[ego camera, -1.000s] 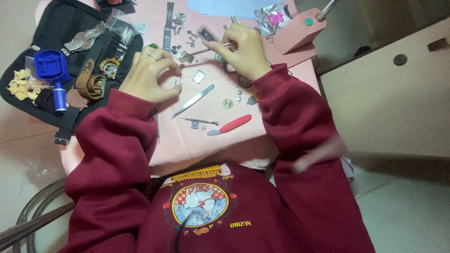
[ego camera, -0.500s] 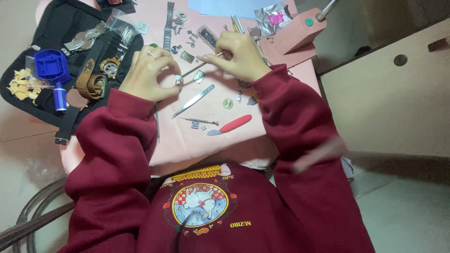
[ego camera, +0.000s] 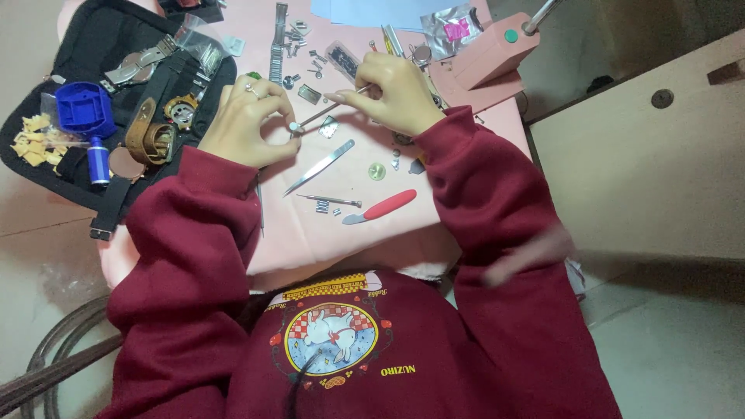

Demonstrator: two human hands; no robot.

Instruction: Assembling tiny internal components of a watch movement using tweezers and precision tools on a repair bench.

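A small round silver metal part (ego camera: 294,126) is pinched between the fingertips of the left hand (ego camera: 247,124), just above the pink worktop (ego camera: 310,225). A thin silver rod-like tool (ego camera: 330,113) is gripped by the right hand (ego camera: 397,95); its long axis slants down-left, its tip touching the part.

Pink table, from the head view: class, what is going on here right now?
A person in a dark red sweatshirt works over a pink table strewn with small watch parts. The left hand pinches a tiny round part at its fingertips. The right hand holds a thin metal tool whose tip meets that part. Loose tweezers and a red-handled knife lie nearer the body. An open black case with a blue tool sits beside the left arm.
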